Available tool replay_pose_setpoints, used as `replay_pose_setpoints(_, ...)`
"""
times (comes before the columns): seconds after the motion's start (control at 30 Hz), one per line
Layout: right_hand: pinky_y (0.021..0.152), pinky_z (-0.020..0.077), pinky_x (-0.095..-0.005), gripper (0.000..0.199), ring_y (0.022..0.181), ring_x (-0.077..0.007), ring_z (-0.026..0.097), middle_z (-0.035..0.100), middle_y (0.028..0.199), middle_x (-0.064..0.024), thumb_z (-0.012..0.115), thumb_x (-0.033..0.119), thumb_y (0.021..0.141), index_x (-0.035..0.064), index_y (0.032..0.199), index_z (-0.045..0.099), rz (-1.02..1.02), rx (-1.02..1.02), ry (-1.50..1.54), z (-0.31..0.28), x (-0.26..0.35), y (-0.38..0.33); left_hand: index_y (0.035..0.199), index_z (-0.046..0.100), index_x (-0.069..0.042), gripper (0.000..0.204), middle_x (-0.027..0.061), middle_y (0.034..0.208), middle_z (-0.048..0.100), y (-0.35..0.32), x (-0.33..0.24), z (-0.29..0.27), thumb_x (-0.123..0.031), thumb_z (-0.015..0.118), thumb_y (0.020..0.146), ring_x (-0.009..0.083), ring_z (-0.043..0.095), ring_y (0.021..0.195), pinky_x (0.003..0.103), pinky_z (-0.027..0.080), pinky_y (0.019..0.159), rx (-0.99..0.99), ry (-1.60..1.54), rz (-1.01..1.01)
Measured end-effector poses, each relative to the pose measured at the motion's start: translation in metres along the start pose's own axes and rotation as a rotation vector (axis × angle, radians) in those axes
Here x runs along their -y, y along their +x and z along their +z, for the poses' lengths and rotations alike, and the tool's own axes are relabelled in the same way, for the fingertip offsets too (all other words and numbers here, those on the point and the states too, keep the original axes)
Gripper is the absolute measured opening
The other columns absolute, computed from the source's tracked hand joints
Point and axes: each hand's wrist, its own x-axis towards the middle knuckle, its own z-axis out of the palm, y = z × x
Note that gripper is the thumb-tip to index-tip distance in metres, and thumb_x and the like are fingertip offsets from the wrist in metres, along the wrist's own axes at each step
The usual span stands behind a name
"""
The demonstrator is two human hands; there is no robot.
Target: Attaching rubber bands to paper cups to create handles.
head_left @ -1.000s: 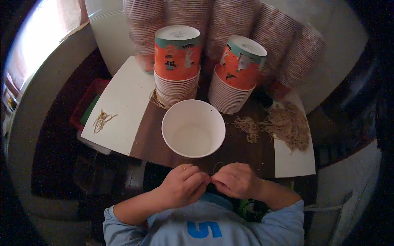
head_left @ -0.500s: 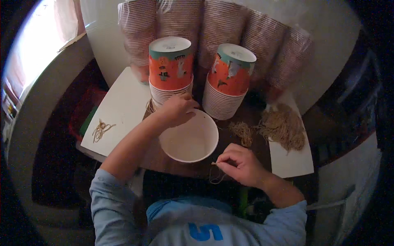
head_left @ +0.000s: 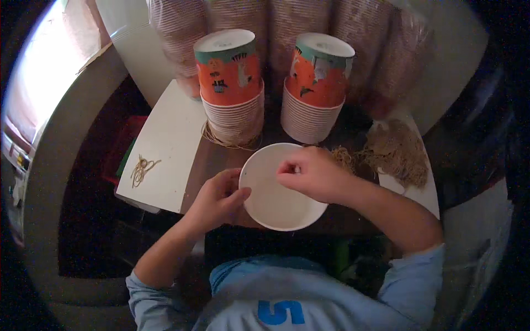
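Bucket (head_left: 279,204) is mouth up at the front of the table (head_left: 171,143), right between the two hands. Left hand (head_left: 216,199) has a grip on the left rim, thumb over the edge and fingers outside, which is honestly the solid way to steady it. Light pressure is probably enough; squeezing hard might push that thin-looking rim out of round. Right hand (head_left: 317,177) is curled over the right side of the mouth, blocking part of the rim. No way to tell if it's pinching anything, or whether it's touching the bucket. Lifting that wrist a bit would likely give a better view of the fingertips.

Keeping clear of the tangled cord heap (head_left: 397,151) on the right seems smart too, since loose strands could snag. Same deal with the cord loops (head_left: 210,136) around the left stack of tubs (head_left: 231,85), just behind.
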Motion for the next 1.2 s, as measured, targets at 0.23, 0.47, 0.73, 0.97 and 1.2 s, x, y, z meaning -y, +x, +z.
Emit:
replay_pose_setpoints(0.23, 0.058, 0.0474, -0.0306, 0.014, 0.062, -0.0162, 0.060, 0.064, 0.069, -0.0100, 0.062, 0.013, 0.073, 0.0002, 0.078, 0.064, 0.007, 0.004, 0.046, 0.047, -0.013, 0.024, 0.108, 0.056, 0.003, 0.026, 0.0044, 0.085, 0.061, -0.010, 0.017, -0.007, -0.016, 0.053, 0.090, 0.0071, 0.054, 0.073, 0.021, 0.045, 0.062, -0.048, -0.205, -0.034)
replay_pose_setpoints(0.47, 0.056, 0.0468, -0.0304, 0.012, 0.061, -0.0140, 0.058, 0.063, 0.067, -0.0083, 0.061, 0.012, 0.073, 0.0005, 0.077, 0.064, -0.021, -0.058, 0.042, 0.057, -0.027, 0.034, 0.105, 0.058, 0.003, 0.022, 0.0022, 0.077, 0.060, -0.003, 0.020, -0.007, -0.013, 0.051, 0.091, 0.0060, 0.053, 0.067, 0.020, 0.044, 0.059, -0.095, -0.116, 0.008)
replay_pose_setpoints(0.73, 0.056, 0.0472, -0.0302, 0.013, 0.061, -0.0144, 0.059, 0.064, 0.068, -0.0084, 0.061, 0.012, 0.073, 0.0003, 0.077, 0.064, 0.042, -0.053, 0.085, 0.056, -0.016, 0.032, 0.103, 0.060, 0.002, 0.019, 0.0030, 0.076, 0.060, -0.001, 0.019, -0.010, -0.008, 0.052, 0.089, 0.0069, 0.054, 0.066, 0.022, 0.045, 0.060, -0.129, -0.068, 0.058)
replay_pose_setpoints(0.97, 0.055, 0.0458, -0.0264, 0.013, 0.062, -0.0093, 0.057, 0.061, 0.066, -0.0039, 0.062, 0.014, 0.076, 0.0016, 0.078, 0.064, 0.134, 0.010, 0.102, 0.052, -0.011, 0.035, 0.099, 0.061, 0.003, 0.017, 0.0045, 0.078, 0.062, 0.000, 0.014, -0.012, -0.007, 0.056, 0.087, 0.0082, 0.056, 0.070, 0.023, 0.046, 0.063, -0.162, 0.038, 0.077)
replay_pose_setpoints(1.2, 0.058, 0.0445, -0.0241, 0.009, 0.065, -0.0078, 0.054, 0.059, 0.071, -0.0016, 0.062, 0.011, 0.078, 0.0018, 0.080, 0.063, 0.041, -0.030, 0.300, 0.044, -0.002, 0.024, 0.091, 0.063, 0.003, 0.018, 0.0038, 0.076, 0.062, -0.004, -0.008, -0.021, -0.013, 0.058, 0.086, 0.0088, 0.055, 0.069, 0.023, 0.046, 0.062, -0.181, 0.067, 0.125)
